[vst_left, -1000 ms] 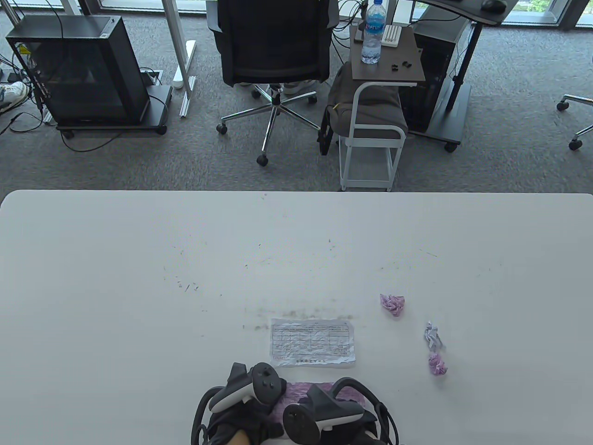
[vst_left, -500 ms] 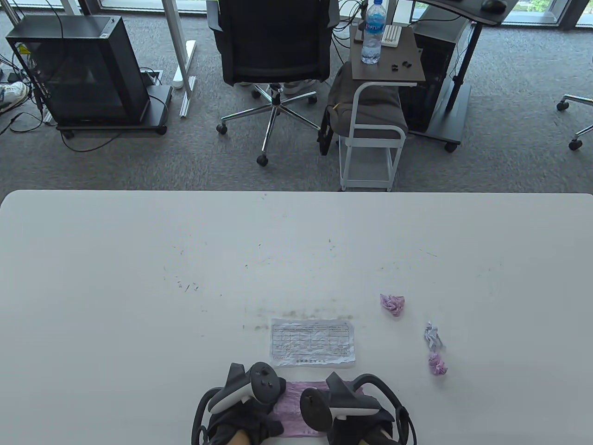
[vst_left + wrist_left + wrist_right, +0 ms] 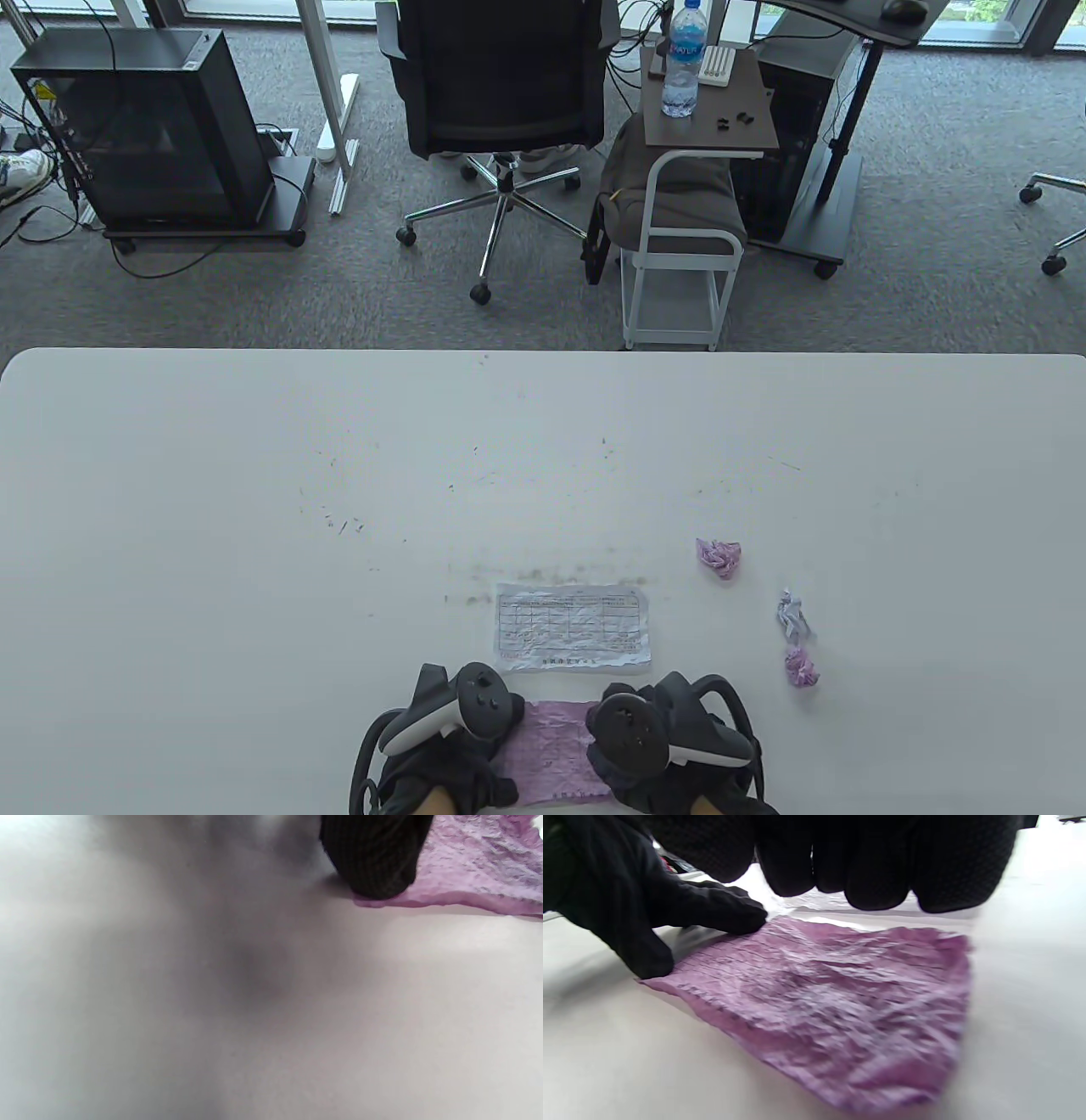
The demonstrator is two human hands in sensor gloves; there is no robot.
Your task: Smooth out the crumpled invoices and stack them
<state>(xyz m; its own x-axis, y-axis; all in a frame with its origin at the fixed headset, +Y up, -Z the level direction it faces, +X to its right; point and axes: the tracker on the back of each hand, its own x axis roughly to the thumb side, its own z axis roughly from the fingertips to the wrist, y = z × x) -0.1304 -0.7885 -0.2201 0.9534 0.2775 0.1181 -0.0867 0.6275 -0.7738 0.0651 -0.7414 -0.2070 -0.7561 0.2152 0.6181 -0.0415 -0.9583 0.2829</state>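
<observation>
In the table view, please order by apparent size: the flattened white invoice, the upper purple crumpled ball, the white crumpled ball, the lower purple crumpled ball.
1. Flattened white invoice, clearly largest.
2. Upper purple crumpled ball.
3. White crumpled ball and lower purple crumpled ball: they look alike, so no ranking.

Table (image 3: 254, 509) left half free; crumpled balls (image 3: 718, 557) right.

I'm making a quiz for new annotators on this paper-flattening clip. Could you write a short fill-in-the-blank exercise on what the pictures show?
1. The sheet under both hands is ____ in colour.
2. The flattened white invoice lies just ____ the pink sheet, farther from the person.
3. The number of crumpled balls on the table is ____.
4. The left hand presses the sheet's ____ edge.

Missing words: pink; beyond; three; left
</observation>
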